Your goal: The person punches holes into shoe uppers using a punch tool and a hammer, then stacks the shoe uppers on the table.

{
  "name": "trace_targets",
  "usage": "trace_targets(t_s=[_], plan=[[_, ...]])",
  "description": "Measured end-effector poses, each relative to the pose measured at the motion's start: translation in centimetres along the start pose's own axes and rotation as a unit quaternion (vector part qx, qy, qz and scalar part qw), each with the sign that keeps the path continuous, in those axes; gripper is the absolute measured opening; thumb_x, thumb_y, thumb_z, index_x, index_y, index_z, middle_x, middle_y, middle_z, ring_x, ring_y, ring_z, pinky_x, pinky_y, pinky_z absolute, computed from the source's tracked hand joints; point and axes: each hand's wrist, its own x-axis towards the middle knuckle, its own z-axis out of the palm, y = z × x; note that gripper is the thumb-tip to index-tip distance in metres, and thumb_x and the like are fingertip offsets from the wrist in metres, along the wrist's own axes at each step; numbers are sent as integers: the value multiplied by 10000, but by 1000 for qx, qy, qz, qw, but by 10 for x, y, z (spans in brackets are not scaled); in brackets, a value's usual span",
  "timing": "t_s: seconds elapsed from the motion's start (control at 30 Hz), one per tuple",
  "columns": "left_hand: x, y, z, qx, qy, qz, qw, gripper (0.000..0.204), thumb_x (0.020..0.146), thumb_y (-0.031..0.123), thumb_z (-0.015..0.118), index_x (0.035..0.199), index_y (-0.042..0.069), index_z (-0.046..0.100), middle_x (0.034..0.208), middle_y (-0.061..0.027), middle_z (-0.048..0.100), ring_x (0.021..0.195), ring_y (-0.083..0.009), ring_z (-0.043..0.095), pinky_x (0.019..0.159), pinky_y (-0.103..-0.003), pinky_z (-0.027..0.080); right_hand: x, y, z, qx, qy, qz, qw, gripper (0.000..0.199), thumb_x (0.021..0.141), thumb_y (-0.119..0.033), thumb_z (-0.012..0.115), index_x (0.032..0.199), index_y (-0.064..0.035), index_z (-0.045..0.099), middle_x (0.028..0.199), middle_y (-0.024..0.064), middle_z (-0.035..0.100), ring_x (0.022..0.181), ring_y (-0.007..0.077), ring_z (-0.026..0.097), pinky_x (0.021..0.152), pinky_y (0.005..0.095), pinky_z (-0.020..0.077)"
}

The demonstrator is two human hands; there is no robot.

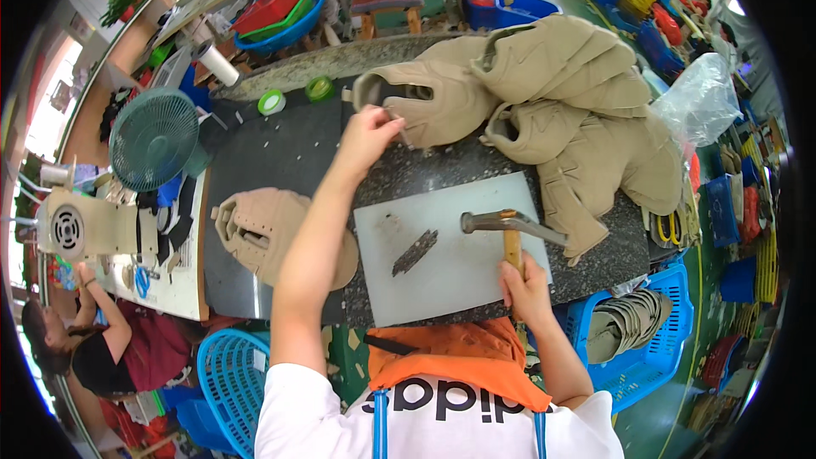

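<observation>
My right hand (529, 287) is closed round the wooden handle of a hammer (501, 221), its metal head raised over a whitish board (459, 297). A dark, worn strip (415, 252) shows on the board's surface. My left hand (367, 140) reaches to the far side of the table, fingers pinched beside a beige shoe upper (446, 110). Something small and thin seems to be at its fingertips, too small to name. More beige uppers (586, 102) lie heaped on the right. Another upper (263, 229) lies left of my left forearm, partly behind it.
Two green tape rolls (271, 102) are near the table's far edge. A green fan (155, 138) and a sewing machine (76, 223) stand left, where another person (127, 340) sits. A blue basket (671, 323) holding stacked beige pieces stands by my right arm; another blue basket (228, 374) stands left.
</observation>
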Motion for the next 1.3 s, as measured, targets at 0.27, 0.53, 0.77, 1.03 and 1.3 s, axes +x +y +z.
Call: trace_targets(t_s=[0.27, 0.53, 0.77, 1.03, 1.3], plan=[[-139, 30, -69, 170, -252, 48, 951, 238, 757, 166, 637, 706, -19, 496, 874, -105, 506, 746, -238, 528, 681, -352, 441, 18, -21, 11, -236, -71, -337, 909, 178, 867, -142, 543, 976, -3, 519, 557, 61, 527, 455, 176, 519, 449, 317, 397], [-157, 61, -22, -248, 110, -67, 960, 128, 892, 112, 536, 915, -12, 557, 1048, -90, 589, 869, -124, 602, 698, -250, 479, 32, -34, 45, -418, -179, -202, 867, 298, 883, -330, 521, 965, -48, 470, 619, 179, 587, 593, 402, 578, 533, 494, 451], [-149, 18, -4, -117, 111, -103, 981, 82, 870, 29, 547, 950, 9, 546, 840, -41, 643, 755, -78, 589, 687, -229, 473, 29, -33, 45, -401, -173, -191, 879, 292, 880, -308, 536, 987, -43, 472, 641, 200, 589, 594, 409, 572, 533, 494, 448], [-150, 19, 1, 22, 88, -69, 993, 137, 859, 18, 549, 995, 14, 568, 850, -63, 659, 736, -121, 615, 676, -247, 482, 44, -74, 32, -357, -212, -191, 889, 277, 862, -265, 576, 967, -22, 493, 600, 191, 549, 553, 404, 549, 492, 436, 434], [-156, 15, 6, 237, 73, 94, 964, 123, 841, 47, 572, 963, 30, 572, 802, -128, 644, 719, -256, 647, 625, -328, 499, 41, -95, 47, -234, -39, -317, 918, 278, 852, -245, 582, 978, -6, 513, 601, 194, 540, 524, 369, 532, 491, 403, 424]])
